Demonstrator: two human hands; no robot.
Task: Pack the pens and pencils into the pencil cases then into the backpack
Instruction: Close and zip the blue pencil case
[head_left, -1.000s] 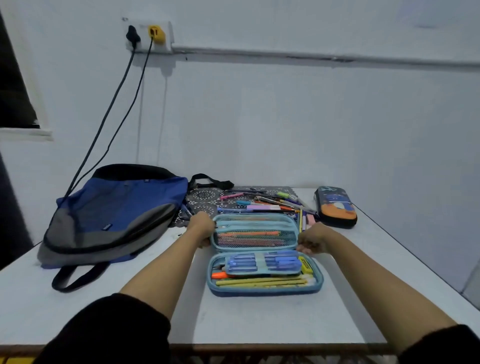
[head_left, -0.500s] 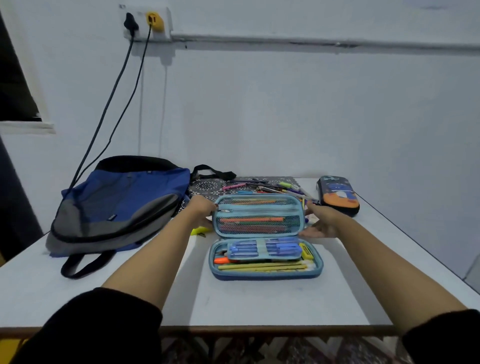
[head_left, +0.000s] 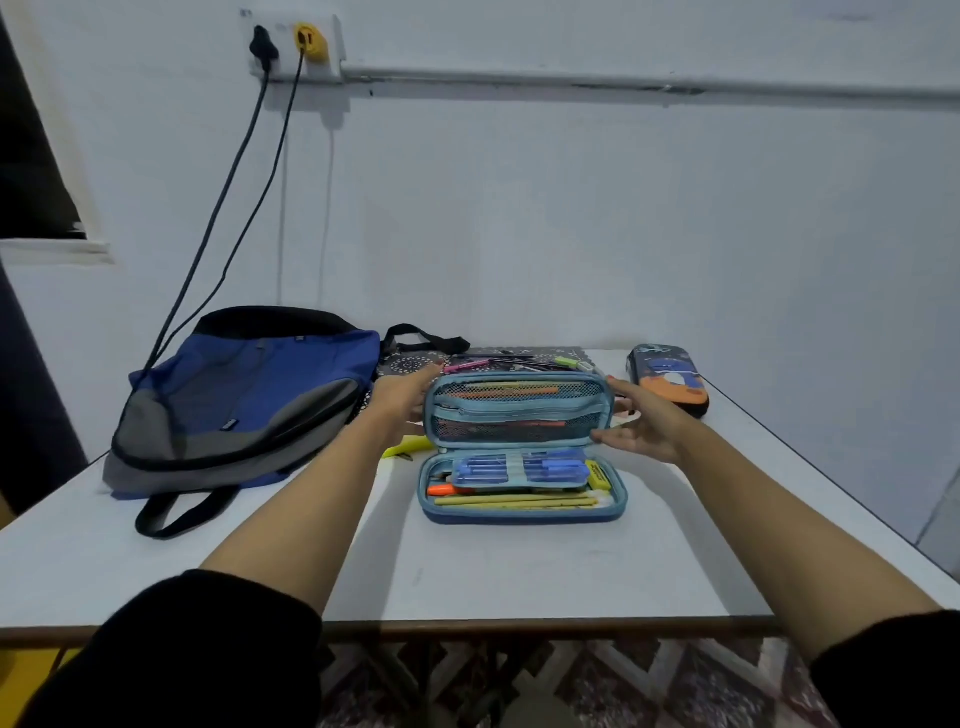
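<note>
— Mid-table: blue pencil case (head_left: 522, 512) lies open, base flat, lid stood about upright on its hinge. Left hand (head_left: 402, 400) is on the lid's 9 o'clock end, right hand (head_left: 641, 423) on its 3 o'clock end. Both have fingers near straight, laid against the lid, nothing clasped.
— So mid-fold. Risks?
— One: the base is full. Blue pens (head_left: 519, 466) sit proud in the elastic loop, yellow pencils (head_left: 514, 501) along the 6 o'clock wall. The lid's mesh pocket is stuffed too. Fold it over and the halves may not meet; the zip then jams or bites a barrel.
— Grip?
— Flat fingers only. If one end leads, the lid twists and could slip and flop back toward 12.
— What's behind it?
— Loose pens (head_left: 498, 358) on a patterned mat (head_left: 405, 364) at 12 o'clock, close behind the lid, unpacked. A yellow highlighter (head_left: 408, 447) lies on the table (head_left: 519, 571) just beside the case at 9 o'clock. Shut now and those get left out, unless they go in the second case (head_left: 670, 379) at 2 o'clock, which looks closed.
— Backpack?
— Backpack (head_left: 244, 400) at 9–10 o'clock, lying flat. Can't tell if its zip is open. If it's shut, loading needs a free hand.
</note>
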